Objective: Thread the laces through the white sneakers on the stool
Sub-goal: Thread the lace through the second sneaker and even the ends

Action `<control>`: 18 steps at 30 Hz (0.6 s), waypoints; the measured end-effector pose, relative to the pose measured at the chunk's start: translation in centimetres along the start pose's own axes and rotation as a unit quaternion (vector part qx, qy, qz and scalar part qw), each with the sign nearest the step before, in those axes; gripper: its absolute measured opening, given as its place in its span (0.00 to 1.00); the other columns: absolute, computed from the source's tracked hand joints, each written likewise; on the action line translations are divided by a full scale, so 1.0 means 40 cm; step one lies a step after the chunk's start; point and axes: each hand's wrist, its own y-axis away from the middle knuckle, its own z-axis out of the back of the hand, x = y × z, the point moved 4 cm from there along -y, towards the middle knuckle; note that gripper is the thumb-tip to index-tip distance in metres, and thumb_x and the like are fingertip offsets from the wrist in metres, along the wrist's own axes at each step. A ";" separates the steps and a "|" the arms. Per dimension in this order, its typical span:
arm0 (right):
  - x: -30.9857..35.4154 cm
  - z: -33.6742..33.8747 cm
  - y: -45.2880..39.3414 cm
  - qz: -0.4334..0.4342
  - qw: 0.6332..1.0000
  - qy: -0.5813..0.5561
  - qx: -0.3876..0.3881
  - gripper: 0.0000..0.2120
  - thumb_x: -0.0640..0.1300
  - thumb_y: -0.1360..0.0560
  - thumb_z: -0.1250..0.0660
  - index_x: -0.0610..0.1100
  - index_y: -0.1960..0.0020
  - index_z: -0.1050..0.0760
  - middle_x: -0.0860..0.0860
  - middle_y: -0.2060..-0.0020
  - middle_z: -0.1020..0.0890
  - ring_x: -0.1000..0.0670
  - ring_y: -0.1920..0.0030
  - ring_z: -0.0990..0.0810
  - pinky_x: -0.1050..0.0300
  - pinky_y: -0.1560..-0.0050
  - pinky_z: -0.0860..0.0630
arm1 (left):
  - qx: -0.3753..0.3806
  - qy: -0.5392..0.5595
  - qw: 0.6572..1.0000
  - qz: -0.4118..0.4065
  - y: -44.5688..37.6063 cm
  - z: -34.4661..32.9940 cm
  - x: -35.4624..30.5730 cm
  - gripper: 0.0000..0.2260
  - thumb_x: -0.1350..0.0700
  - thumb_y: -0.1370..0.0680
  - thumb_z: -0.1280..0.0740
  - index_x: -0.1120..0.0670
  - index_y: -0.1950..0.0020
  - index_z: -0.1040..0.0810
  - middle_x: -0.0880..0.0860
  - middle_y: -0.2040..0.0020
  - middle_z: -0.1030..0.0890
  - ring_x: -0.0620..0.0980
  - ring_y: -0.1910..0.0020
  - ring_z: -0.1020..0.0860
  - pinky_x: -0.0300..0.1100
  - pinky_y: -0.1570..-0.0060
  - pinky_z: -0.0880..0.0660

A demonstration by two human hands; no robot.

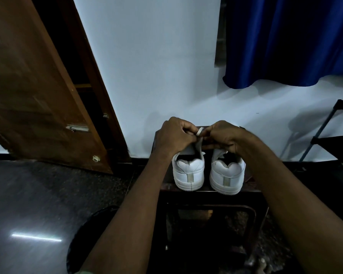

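Two white sneakers (207, 171) stand side by side, heels toward the camera, on a dark stool (206, 192), a white lace (200, 135) raised above them.

Toes and eyelets of both sneakers (188, 171) behind the hands (173, 138); lace (200, 133) mostly covered.

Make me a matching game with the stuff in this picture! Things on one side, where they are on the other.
Things:
1. white sneakers
2. lace
3. blue curtain
4. wooden door

Places:
A. pinched between both hands
B. hanging at the upper right
C. open at the left
D. side by side on the stool, heels toward the camera

Pairs: 1-D, 2-A, 3-B, 4-C
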 end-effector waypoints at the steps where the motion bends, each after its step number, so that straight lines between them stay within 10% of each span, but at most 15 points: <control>1: 0.000 0.000 0.003 0.007 1.000 0.010 0.000 0.10 0.26 0.22 0.34 0.24 0.42 0.21 0.33 0.49 0.16 0.45 0.63 0.13 0.57 0.65 0.16 | 0.003 0.010 1.000 -0.002 -0.001 -0.002 0.003 0.09 0.44 0.36 0.25 0.35 0.58 0.13 0.37 0.66 0.16 0.40 0.61 0.17 0.50 0.49 0.17; 7: 0.006 0.009 0.002 0.018 0.995 0.098 -0.015 0.11 0.29 0.25 0.28 0.24 0.45 0.20 0.36 0.58 0.14 0.48 0.68 0.13 0.59 0.68 0.18 | 0.047 0.148 0.987 0.049 -0.007 -0.013 0.041 0.10 0.47 0.35 0.21 0.43 0.54 0.11 0.46 0.56 0.12 0.49 0.49 0.14 0.53 0.38 0.20; 13: 0.079 0.088 0.017 0.054 0.881 0.460 -0.100 0.05 0.37 0.28 0.29 0.33 0.57 0.18 0.44 0.65 0.19 0.48 0.66 0.22 0.59 0.69 0.30 | -0.033 0.353 0.929 0.108 -0.003 0.038 0.017 0.06 0.63 0.26 0.25 0.54 0.51 0.14 0.51 0.59 0.15 0.44 0.65 0.22 0.35 0.66 0.29; 18: 0.086 0.126 0.024 0.052 0.986 0.112 -0.115 0.04 0.32 0.22 0.35 0.32 0.52 0.21 0.33 0.51 0.15 0.41 0.57 0.13 0.53 0.50 0.15 | -0.053 0.460 0.877 0.126 0.003 0.062 0.003 0.02 0.57 0.21 0.26 0.54 0.51 0.17 0.54 0.56 0.15 0.49 0.60 0.20 0.35 0.66 0.28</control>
